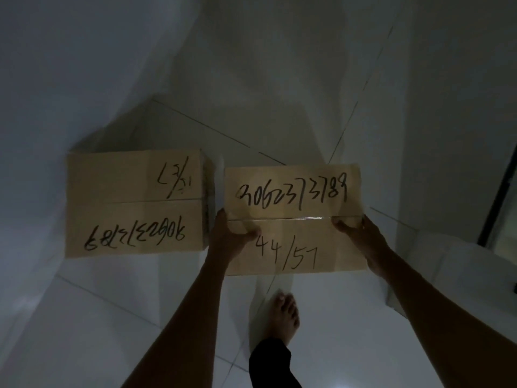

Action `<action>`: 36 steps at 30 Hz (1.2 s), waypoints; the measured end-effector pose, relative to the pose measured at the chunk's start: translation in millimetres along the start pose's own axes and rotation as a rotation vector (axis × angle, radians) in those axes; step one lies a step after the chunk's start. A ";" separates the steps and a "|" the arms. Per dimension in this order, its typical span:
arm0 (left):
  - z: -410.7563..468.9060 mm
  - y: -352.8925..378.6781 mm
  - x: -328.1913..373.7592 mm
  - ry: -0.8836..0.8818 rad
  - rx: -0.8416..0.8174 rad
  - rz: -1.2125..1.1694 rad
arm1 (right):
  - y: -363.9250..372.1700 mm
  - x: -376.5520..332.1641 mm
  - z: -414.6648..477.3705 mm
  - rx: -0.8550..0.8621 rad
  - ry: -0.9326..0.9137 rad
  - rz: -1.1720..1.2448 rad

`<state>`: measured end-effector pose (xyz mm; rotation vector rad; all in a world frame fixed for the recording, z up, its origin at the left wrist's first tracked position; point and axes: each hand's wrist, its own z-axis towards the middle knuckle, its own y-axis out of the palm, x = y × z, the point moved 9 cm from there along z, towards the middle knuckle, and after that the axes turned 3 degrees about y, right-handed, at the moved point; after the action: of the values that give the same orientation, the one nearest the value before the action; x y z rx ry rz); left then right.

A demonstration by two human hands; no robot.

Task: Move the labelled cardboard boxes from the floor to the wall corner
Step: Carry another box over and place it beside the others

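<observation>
Wall (42, 79), pale and plain, fills the left side of the dim room, and it meets a second wall (251, 65) in a corner behind the boxes. First box (134, 204) of brown cardboard stands on the tiled floor (84, 317) close against the left wall, near that corner; its top is closed with a seam across the middle, and the black handwritten numbers on it read upside down from this view. Just beside it, with a narrow gap between them, is the second box (293, 219), which carries a long handwritten number on the far half and "44/57" on the near half, with clear tape along its middle seam. The left hand (228, 236) grips the left side of this second box, thumb lying on the top near the seam and the other fingers hidden down the side. The right hand (356, 233) grips the right side in the same way, thumb on top by the tape, fingers wrapped around the edge. Both hands are closed on the box and both arms are stretched forward. I cannot tell if this box already rests on the floor or is a little above it. Below it a bare foot (284, 315) with a dark trouser leg stands on the tiles. At the far right edge a dark frame (500, 205) rises from the floor.
</observation>
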<state>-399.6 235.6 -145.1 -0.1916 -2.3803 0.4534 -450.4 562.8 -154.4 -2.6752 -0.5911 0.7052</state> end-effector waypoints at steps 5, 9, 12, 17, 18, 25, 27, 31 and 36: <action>-68.7 -57.7 31.1 -0.040 0.110 -0.087 | -15.7 -52.7 -93.9 0.000 -0.095 -0.033; -177.6 -142.8 62.0 -0.112 0.228 -0.132 | -15.5 -107.9 -211.9 -0.004 -0.144 -0.131; -272.6 -214.5 52.4 -0.199 0.337 -0.235 | 9.0 -154.6 -310.9 -0.107 -0.210 -0.248; -428.4 -327.0 -9.9 -0.280 0.537 -0.456 | 88.3 -211.2 -461.8 -0.267 -0.346 -0.430; -455.8 -345.2 -24.7 -0.274 0.564 -0.493 | 109.9 -220.0 -494.5 -0.296 -0.384 -0.452; -646.6 -455.1 -159.2 -0.289 0.783 -0.673 | 268.6 -204.2 -704.9 -0.438 -0.579 -0.598; -705.6 -478.6 -204.7 -0.297 0.842 -0.728 | 317.0 -183.0 -760.8 -0.483 -0.649 -0.668; -828.2 -511.6 -300.1 -0.337 0.987 -0.825 | 415.1 -124.8 -862.5 -0.615 -0.763 -0.805; -961.3 -531.4 -405.1 -0.420 1.190 -0.978 | 509.4 -40.4 -991.9 -0.797 -0.700 -0.894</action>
<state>534.6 -102.6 474.1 1.6049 -1.8184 1.3331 194.9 -84.8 485.2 -2.1914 -2.4531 1.2573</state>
